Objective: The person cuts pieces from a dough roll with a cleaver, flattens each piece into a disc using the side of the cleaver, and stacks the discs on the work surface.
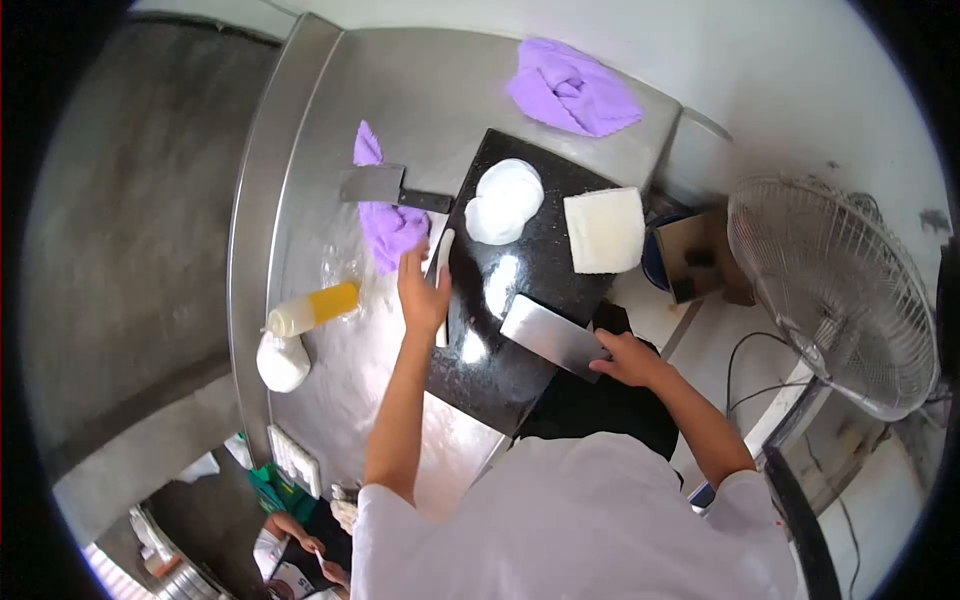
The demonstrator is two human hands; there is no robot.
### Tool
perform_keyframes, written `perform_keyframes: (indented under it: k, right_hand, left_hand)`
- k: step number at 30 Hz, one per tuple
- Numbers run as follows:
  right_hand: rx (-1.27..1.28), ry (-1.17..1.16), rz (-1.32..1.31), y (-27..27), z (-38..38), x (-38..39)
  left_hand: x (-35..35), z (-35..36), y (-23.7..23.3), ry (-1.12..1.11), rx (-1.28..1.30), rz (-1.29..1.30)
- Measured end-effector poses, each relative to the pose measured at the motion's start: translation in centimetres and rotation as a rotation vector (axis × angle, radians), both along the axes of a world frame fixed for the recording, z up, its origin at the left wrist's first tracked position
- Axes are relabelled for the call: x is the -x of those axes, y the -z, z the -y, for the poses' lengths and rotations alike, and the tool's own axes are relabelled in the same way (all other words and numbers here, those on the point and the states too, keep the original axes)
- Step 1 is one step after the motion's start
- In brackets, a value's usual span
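Observation:
My right hand (625, 358) is closed around the end of a cleaver (550, 335), whose broad, shiny blade lies over the near right part of a black board (540, 270). My left hand (424, 292) is at the board's left edge, fingers stretched forward and apart. Its thumb overlaps a slim white stick (446, 250) lying along that edge. Farther up the board are overlapping round white pieces (503, 200), smooth like dough. A folded white cloth (605, 230) rests at the board's right side.
A second cleaver (375, 184) lies across a purple cloth (392, 235) on the steel table (330, 420). Left stand a yellow squeeze bottle (318, 308) and a white bundle (283, 362). Another purple cloth (572, 88) lies behind; a fan (835, 290) stands right. Another person's hands (318, 555) show lower left.

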State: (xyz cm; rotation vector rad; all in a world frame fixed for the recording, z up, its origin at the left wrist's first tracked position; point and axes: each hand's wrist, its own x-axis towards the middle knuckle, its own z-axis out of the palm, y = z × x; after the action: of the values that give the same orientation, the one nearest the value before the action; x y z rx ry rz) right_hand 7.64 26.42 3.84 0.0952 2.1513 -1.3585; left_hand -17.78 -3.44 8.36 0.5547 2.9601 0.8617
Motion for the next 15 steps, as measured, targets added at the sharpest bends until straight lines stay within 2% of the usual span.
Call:
perform_keyframes:
  k: [2,4,6,8,9,10,12,13,15]
  right_hand:
    - [0.03,-0.035,-0.021,-0.2,-0.6,0.6]
    - [0.063,-0.087,-0.04,-0.5,-0.3,1.5]
    - [-0.018,-0.116,-0.052,-1.0,-0.1,2.5]
    - [-0.034,-0.14,-0.119,-2.1,0.6,3.7]
    - [-0.04,-0.11,-0.193,-2.8,1.2,4.2]
    - [-0.047,-0.158,-0.192,-3.6,2.0,4.6]
    - [-0.151,-0.169,-0.238,-4.9,4.3,5.4]
    - [-0.129,-0.219,-0.358,-5.0,5.6,5.8]
    - [-0.156,-0.276,-0.369,-5.5,8.4,5.9]
  left_hand:
    - [-4.5,1.7,-0.3,-0.098,0.164,-0.213]
    - [-8.4,5.2,3.6,-0.215,0.014,0.134]
    - [-10.2,6.2,4.6,-0.176,-0.03,-0.046]
    - [-11.8,7.1,4.1,-0.267,-0.057,0.065]
    - [-12.8,7.0,3.4,-0.366,-0.221,0.102]
    - [-13.9,8.2,3.7,-0.385,-0.268,0.147]
    - [-16.7,11.2,5.5,-0.349,-0.216,0.13]
    - [-17.9,12.0,5.0,-0.376,-0.232,0.126]
    - [-19.7,13.2,4.3,-0.269,-0.182,0.197]
